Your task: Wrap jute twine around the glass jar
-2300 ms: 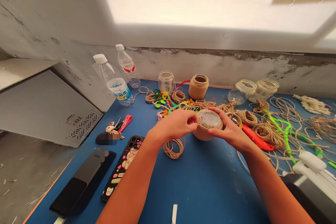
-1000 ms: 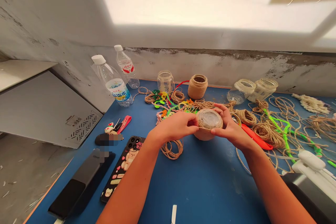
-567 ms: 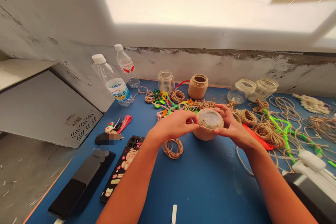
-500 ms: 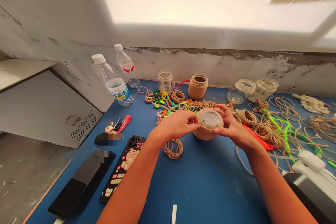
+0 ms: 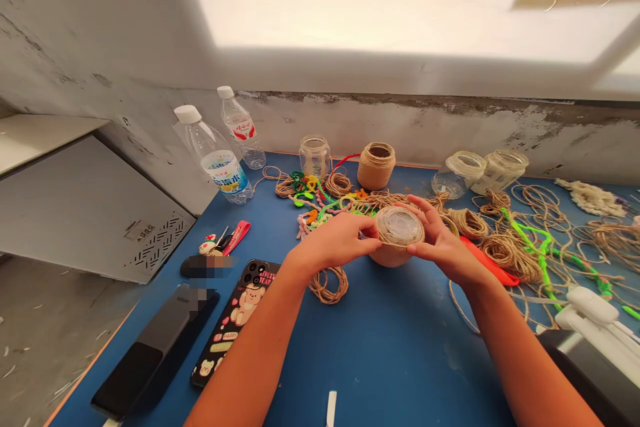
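A jar wrapped in jute twine (image 5: 393, 257) stands on the blue table, its clear glass round end (image 5: 400, 223) facing up. At the jar's left edge my left hand (image 5: 350, 237) is closed, thumb and forefinger pinching a strand of the twine. My right hand (image 5: 433, 233) curves around the right side, thumb at the near rim and fingers behind, holding the jar. A strand runs along the near edge between both thumbs. Just below my left wrist lies a loose twine coil (image 5: 329, 285).
Behind stand another wrapped jar (image 5: 376, 167), a bare glass jar (image 5: 315, 157) and two more jars (image 5: 465, 177). Twine bundles (image 5: 513, 257) and coloured pipe cleaners spread around. Two bottles (image 5: 225, 170), a patterned phone (image 5: 240, 313) and a black phone (image 5: 150, 353) are at left.
Both hands stay at the jar. The left fingers have shifted slightly along its rim, and the right fingers have moved a little to the left behind it.
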Motion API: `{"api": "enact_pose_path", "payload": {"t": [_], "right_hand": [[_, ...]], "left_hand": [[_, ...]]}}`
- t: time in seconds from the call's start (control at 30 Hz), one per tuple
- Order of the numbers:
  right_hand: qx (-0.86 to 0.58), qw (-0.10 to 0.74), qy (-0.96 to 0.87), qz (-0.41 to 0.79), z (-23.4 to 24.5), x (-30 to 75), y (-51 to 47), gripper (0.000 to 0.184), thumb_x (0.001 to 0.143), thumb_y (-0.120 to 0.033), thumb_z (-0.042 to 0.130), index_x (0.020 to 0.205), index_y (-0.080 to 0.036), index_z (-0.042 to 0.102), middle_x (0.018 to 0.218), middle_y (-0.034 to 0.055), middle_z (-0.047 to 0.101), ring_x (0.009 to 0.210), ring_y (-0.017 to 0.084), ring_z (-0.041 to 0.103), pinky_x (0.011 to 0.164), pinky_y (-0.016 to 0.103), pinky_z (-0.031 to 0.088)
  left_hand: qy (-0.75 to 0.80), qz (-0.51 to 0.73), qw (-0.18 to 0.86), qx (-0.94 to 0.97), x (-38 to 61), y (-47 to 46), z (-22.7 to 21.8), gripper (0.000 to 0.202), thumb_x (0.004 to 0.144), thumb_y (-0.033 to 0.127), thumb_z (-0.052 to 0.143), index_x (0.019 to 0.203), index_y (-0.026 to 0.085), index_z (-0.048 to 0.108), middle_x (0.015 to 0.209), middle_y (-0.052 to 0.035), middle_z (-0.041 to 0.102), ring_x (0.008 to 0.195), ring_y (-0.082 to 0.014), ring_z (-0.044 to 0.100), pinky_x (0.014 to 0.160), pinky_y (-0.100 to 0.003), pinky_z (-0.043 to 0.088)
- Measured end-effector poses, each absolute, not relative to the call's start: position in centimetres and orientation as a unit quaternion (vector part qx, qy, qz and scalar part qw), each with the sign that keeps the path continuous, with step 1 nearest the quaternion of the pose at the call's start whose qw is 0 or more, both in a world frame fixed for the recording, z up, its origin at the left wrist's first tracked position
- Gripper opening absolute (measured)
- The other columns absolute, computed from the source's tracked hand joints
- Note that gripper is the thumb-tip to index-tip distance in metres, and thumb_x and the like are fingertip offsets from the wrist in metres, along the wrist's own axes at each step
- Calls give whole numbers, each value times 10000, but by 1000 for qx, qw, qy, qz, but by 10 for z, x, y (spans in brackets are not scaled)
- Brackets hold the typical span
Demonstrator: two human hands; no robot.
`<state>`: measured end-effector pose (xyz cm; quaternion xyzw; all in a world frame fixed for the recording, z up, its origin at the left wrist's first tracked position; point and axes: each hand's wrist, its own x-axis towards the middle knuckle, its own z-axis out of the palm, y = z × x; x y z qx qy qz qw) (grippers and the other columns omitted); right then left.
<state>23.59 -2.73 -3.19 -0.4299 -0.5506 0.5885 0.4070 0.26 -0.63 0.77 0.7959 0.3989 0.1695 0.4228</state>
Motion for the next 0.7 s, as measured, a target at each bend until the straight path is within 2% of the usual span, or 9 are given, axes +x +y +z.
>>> {"api": "enact_pose_path", "payload": {"t": [0.2,0.43,0.53,0.7], "right_hand": [[-462,395,-574,549,-27,229,-30,865,711,-338,803,1422,-334,311,1488,88,442,1356,308,463,1138,488,352],[-504,371,-581,520,-24,228,-32,849,711,-346,791,1424,-350,329,1479,64,441,1366,303,446,1150,472,334],[-508,370,-574,525,-22,227,-33,848,708,-353,801,1417,-361,334,1441,61,475,1329,296,488,1127,463,369],[-494,383,-578,525,-23,228,-33,824,713,-322,805,1391,-358,338,1405,66,503,1283,286,528,1111,471,381]], "left_hand": [[396,173,418,799,2,-6,8,146,845,288,563,776,195,652,777,34,665,701,-131,570,633,-237,390],[430,170,405,789,-2,-7,17,156,845,318,566,779,196,636,708,39,610,637,-127,526,577,-243,372],[429,189,407,784,-1,-7,15,142,850,304,560,776,201,625,756,35,633,685,-133,556,619,-246,399],[423,238,380,788,5,-4,5,87,834,246,569,806,200,637,929,1,638,882,-164,597,772,-263,452]]}}
